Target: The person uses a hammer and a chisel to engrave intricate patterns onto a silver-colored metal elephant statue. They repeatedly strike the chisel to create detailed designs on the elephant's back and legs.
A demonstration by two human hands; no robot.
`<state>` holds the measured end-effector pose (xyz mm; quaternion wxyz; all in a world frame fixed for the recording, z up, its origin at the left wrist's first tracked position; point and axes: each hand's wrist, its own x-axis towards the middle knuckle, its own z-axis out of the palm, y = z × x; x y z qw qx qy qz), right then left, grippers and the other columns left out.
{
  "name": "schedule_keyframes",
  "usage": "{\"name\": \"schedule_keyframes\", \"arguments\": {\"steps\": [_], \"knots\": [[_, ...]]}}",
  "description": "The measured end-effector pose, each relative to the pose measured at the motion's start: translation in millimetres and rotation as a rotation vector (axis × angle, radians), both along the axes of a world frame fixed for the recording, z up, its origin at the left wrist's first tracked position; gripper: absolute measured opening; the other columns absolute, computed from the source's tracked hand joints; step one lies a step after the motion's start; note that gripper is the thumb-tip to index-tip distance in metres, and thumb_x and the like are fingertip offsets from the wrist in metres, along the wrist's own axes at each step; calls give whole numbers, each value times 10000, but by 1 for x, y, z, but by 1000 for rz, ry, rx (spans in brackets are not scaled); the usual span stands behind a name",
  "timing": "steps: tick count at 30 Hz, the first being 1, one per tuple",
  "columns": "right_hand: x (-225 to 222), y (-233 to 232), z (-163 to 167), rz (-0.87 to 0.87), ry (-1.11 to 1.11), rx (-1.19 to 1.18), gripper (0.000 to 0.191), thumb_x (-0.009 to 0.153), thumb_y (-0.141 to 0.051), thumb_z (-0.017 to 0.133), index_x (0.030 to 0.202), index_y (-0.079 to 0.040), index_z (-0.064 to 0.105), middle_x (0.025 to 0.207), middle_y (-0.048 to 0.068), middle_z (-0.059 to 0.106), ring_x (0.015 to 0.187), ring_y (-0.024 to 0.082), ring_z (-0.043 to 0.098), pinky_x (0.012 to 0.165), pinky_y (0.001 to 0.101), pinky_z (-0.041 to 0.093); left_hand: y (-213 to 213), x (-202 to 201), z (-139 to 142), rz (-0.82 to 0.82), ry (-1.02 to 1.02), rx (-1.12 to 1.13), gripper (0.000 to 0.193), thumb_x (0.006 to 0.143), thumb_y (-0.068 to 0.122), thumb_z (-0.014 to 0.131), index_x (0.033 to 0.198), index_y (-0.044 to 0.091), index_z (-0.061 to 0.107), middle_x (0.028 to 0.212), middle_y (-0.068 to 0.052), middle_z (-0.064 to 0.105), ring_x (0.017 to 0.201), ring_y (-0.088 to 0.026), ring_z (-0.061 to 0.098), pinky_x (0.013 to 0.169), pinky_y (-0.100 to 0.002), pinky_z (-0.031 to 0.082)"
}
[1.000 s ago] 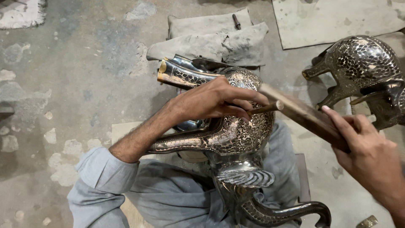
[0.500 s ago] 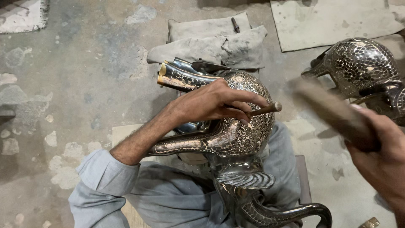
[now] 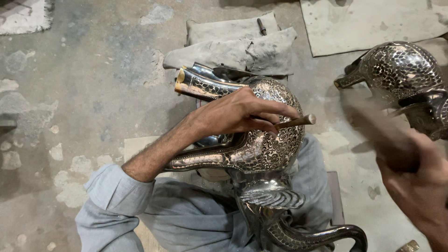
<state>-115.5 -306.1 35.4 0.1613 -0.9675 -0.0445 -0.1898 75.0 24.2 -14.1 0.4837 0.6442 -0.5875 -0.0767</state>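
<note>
My left hand (image 3: 233,114) pinches a thin metal punch (image 3: 294,122) against the big shiny jug (image 3: 261,140) on my lap. My right hand (image 3: 420,186) is closed around a blurry stick (image 3: 373,126). Tiny patterns already cover most of the jug, so I think little is left. I see no boxes, labels or signs.

The engraved metal vessel (image 3: 261,140) lies across the person's lap at the centre. The left hand (image 3: 233,114) rests on top of it, holding a punch (image 3: 294,122) pointing toward 3 o'clock. The right hand (image 3: 415,182) is at 4 o'clock, apart from the vessel. A second vessel (image 3: 401,74) sits at 2 o'clock, folded cloths (image 3: 233,46) at 12 o'clock on the floor (image 3: 84,84)
</note>
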Motion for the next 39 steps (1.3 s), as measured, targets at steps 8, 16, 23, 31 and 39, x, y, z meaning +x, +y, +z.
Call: {"name": "schedule_keyframes", "arguments": {"steps": [8,16,23,31,39], "knots": [[-6,-1,-8,33,24,-46,263,997,-16,725,1233,-28,610,1049,173,732,946,231,753,868,343,625,-1,-2,1,29,17,41,511,952,191,754,1426,283,588,829,57,780,584,-35,638,598,-269,616],[3,0,-5,-171,253,-38,454,891,-51,763,1302,52,599,863,153,726,680,214,718,619,335,596,-2,-3,-3,25,7,16,482,993,196,716,1443,285,568,897,50,794,592,-8,639,589,-218,621],[-3,-3,-19,28,64,225,308,981,8,731,1264,15,608,1106,167,722,972,218,727,865,304,609,-4,-2,-5,40,2,33,474,984,204,724,1429,291,587,870,57,796,581,-4,633,565,-217,600],[2,7,-1,-173,255,104,218,917,-8,740,1103,3,626,855,142,717,680,194,724,630,315,586,-4,-5,-5,53,-9,22,483,980,213,726,1433,298,581,840,70,782,560,-1,597,558,-208,587],[-5,3,-10,16,80,76,169,1032,-34,726,1154,-59,611,962,108,720,837,170,732,778,301,595,-4,-5,-4,51,-28,-11,490,984,247,724,1446,317,574,880,83,787,590,21,581,563,-221,544]]}}
